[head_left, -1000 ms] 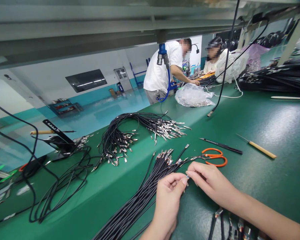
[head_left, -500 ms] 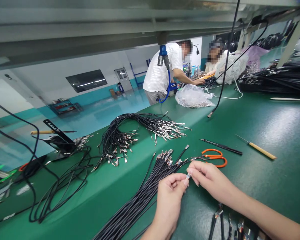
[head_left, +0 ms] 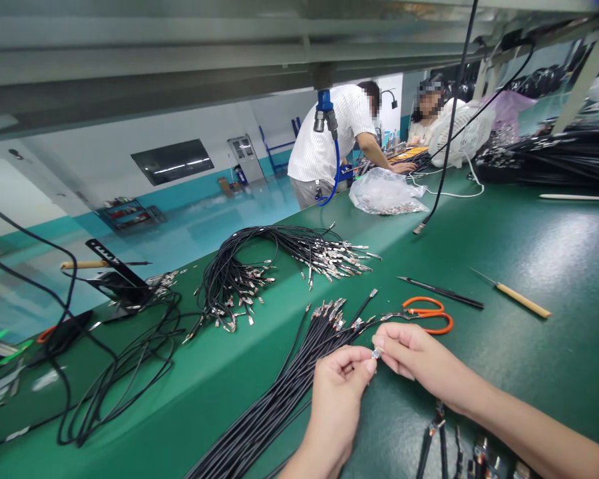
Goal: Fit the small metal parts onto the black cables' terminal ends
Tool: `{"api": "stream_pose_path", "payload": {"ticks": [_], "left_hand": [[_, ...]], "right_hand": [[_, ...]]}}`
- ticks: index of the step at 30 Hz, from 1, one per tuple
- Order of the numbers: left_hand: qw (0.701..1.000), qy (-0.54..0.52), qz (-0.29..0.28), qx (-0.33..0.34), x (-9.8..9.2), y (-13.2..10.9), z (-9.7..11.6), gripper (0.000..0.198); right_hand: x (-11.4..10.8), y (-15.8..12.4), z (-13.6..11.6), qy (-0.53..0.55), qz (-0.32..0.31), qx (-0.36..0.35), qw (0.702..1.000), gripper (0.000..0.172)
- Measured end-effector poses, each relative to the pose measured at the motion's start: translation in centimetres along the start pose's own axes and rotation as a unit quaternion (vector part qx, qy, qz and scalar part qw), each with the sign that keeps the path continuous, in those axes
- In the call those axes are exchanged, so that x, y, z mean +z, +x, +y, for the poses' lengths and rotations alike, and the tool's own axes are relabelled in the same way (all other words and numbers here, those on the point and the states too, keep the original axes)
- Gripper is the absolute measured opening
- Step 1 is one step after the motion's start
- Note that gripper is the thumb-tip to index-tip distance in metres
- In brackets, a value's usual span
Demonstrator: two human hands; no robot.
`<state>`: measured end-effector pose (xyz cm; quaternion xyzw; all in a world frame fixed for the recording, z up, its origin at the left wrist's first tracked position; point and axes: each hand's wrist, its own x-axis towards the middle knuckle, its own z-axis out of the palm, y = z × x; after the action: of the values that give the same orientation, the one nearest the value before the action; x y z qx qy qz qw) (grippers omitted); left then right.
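Between the fingertips of both hands is a small silvery metal connector (head_left: 376, 354). My left hand (head_left: 340, 392) pinches it from the left, thumb against forefinger. From the upper right my right hand (head_left: 413, 351) pinches its other end. Whether a cable runs from the connector into my left palm is hidden. Under and beside my left hand lies a bundle of black cables (head_left: 279, 402) with metal ends. Orange-handled scissors (head_left: 436, 330) rest just behind my right hand, their blades over the cable ends.
A second bundle of thin black cables (head_left: 249, 243) curves behind. Black tweezers (head_left: 442, 293) and a wooden-handled pick (head_left: 524, 301) lie to the right. At the back are a plastic bag (head_left: 387, 191), a white fan (head_left: 462, 130) and two people. A black hose (head_left: 446, 150) hangs down.
My right hand's fingers have shifted slightly at the connector and curled in more. In the background, one person's arm has reached a little further right.
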<state>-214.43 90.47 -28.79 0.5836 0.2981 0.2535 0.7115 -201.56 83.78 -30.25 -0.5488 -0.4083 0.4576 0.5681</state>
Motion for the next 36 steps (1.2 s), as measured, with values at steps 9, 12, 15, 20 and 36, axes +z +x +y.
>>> {"api": "stream_pose_path", "payload": {"ticks": [9, 12, 15, 20, 36], "left_hand": [[0.999, -0.028, -0.002, -0.034, -0.12, 0.15, 0.02, 0.020], [0.998, -0.037, -0.021, -0.046, -0.25, 0.26, 0.06, 0.021], [0.999, -0.021, -0.017, -0.036, -0.27, 0.25, 0.33, 0.019], [1.000, 0.004, -0.008, 0.006, -0.22, 0.17, 0.79, 0.012], [1.000, -0.001, -0.016, 0.004, -0.05, -0.07, 0.81, 0.012]], "right_hand": [[-0.11, 0.02, -0.02, -0.031, 0.014, -0.024, 0.999, 0.027], [-0.21, -0.12, -0.15, -0.092, 0.042, -0.063, 0.993, 0.028], [-0.19, -0.19, -0.15, -0.094, 0.038, -0.055, 0.993, 0.029], [0.15, -0.09, -0.16, 0.017, -0.003, 0.010, 1.000, 0.033], [0.54, -0.20, -0.19, 0.222, -0.096, 0.040, 0.970, 0.033]]}}
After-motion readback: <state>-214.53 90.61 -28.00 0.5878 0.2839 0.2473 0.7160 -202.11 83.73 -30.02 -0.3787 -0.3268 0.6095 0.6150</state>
